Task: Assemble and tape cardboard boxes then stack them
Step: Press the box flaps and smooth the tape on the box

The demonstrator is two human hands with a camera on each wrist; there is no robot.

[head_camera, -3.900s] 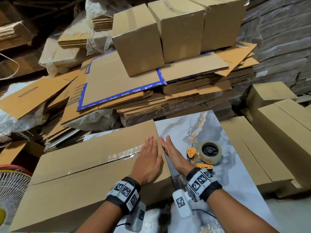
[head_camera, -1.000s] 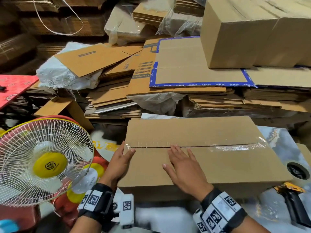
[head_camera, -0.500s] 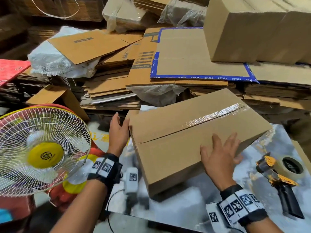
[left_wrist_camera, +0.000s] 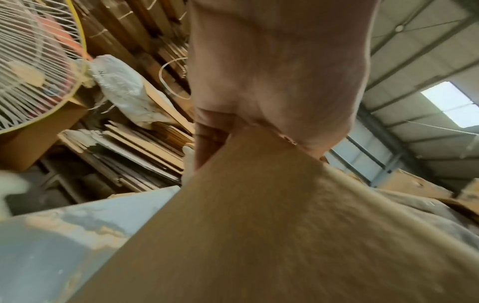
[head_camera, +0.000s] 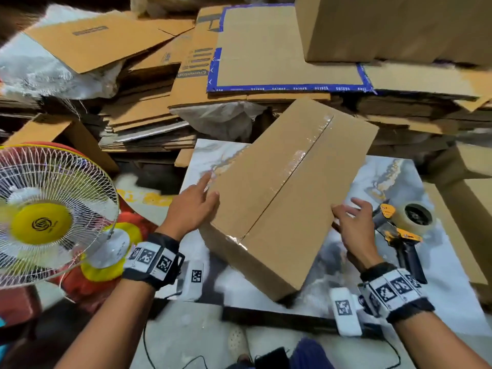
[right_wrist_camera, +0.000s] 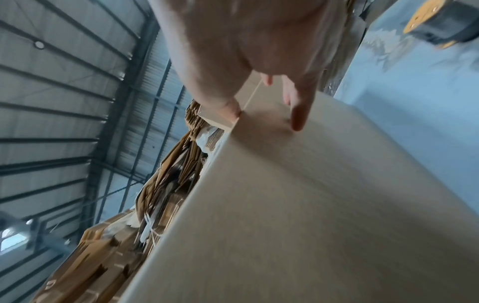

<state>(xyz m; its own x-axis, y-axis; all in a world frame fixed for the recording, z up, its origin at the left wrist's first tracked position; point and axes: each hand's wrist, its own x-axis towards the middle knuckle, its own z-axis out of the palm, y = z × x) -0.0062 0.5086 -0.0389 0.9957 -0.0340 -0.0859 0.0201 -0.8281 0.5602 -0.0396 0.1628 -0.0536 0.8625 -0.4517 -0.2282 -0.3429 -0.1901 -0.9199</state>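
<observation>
Dim, motion-blurred, edges fisheye-warped.

- Taped brown cardboard box [head_camera: 290, 193] lies between both hands' fingers, on marble-patterned tabletop [head_camera: 394, 177].
- Yellow-and-black tape dispenser [head_camera: 404, 230] just right of right fingers [head_camera: 354, 211], seemingly apart.
- White-caged fan [head_camera: 50, 214] well left of left fingers [head_camera: 205, 193].

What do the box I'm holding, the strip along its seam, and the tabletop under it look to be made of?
Box: plain brown cardboard, matte, with crisp folded edges.
Seam strip: clear plastic packing tape, going by its glossy, wrinkled glare.
Tabletop: smooth, slightly shiny, marble-patterned in grey, white and gold; whether stone, tile or a printed laminate cannot be told.
</observation>
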